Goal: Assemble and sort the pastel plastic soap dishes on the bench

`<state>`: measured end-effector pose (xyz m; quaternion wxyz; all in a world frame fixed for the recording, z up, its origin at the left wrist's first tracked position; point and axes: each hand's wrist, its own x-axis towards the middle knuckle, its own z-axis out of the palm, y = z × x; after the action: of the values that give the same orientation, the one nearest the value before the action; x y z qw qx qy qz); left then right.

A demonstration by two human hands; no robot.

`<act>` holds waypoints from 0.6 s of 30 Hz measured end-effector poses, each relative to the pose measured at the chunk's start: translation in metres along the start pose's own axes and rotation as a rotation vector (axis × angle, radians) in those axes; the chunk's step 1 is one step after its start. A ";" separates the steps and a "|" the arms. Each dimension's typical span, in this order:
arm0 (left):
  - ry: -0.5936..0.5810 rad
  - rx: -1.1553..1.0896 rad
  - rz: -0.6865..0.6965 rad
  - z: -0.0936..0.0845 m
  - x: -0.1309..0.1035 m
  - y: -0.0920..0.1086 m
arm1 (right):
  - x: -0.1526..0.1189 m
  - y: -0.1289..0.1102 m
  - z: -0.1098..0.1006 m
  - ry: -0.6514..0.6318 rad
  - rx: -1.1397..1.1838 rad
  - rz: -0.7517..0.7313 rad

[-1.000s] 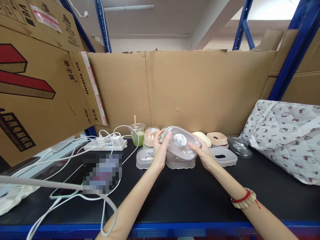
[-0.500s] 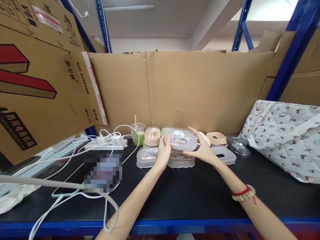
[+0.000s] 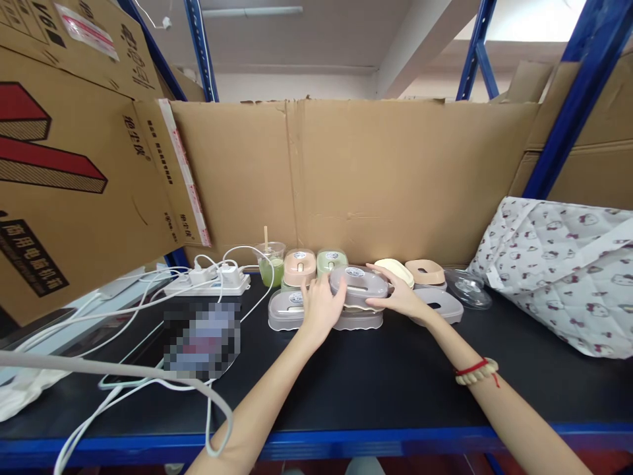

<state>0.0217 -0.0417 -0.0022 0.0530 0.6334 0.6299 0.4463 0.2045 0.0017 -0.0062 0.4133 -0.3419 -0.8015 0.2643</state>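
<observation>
A grey oval plastic box (image 3: 363, 285) with a slot in its top and a round sticker sits over another grey box (image 3: 359, 321) in the middle of the row. My left hand (image 3: 321, 307) grips its left end, thumb along the near side. Around the right end curl the fingers of my right hand (image 3: 401, 295). Behind stand a peach box (image 3: 299, 266) and a green box (image 3: 331, 261), both with stickers. A grey slotted box (image 3: 285, 315) lies left of my left hand, and a grey slotted piece (image 3: 448, 306) lies right of my right hand.
A cup of green drink (image 3: 271, 267) with a straw stands near a white power strip (image 3: 208, 282). White cables and a blurred-out phone (image 3: 202, 340) lie at left. Cream (image 3: 395, 269) and peach (image 3: 426, 272) pieces, a clear lid (image 3: 469, 290) and a patterned bag (image 3: 558, 277) are at right.
Both hands have lowered the grey box onto the grey one below it. More of the green box and the cream piece behind now shows.
</observation>
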 end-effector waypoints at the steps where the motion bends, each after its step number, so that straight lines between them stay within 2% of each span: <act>1: -0.009 0.014 0.000 0.000 0.000 0.000 | 0.000 0.002 0.000 -0.009 0.001 0.000; 9: -0.134 0.038 -0.019 -0.006 0.000 0.004 | 0.002 0.011 -0.001 -0.090 0.024 0.054; 14: -0.293 -0.006 0.057 -0.009 0.005 0.003 | 0.001 0.002 -0.002 -0.102 0.063 0.063; 18: -0.370 -0.003 0.091 -0.011 0.008 -0.003 | 0.000 0.004 -0.001 -0.109 0.063 0.030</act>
<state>0.0115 -0.0398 0.0066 0.1487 0.7323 0.5797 0.3249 0.2065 0.0040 -0.0086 0.3753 -0.3261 -0.8089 0.3138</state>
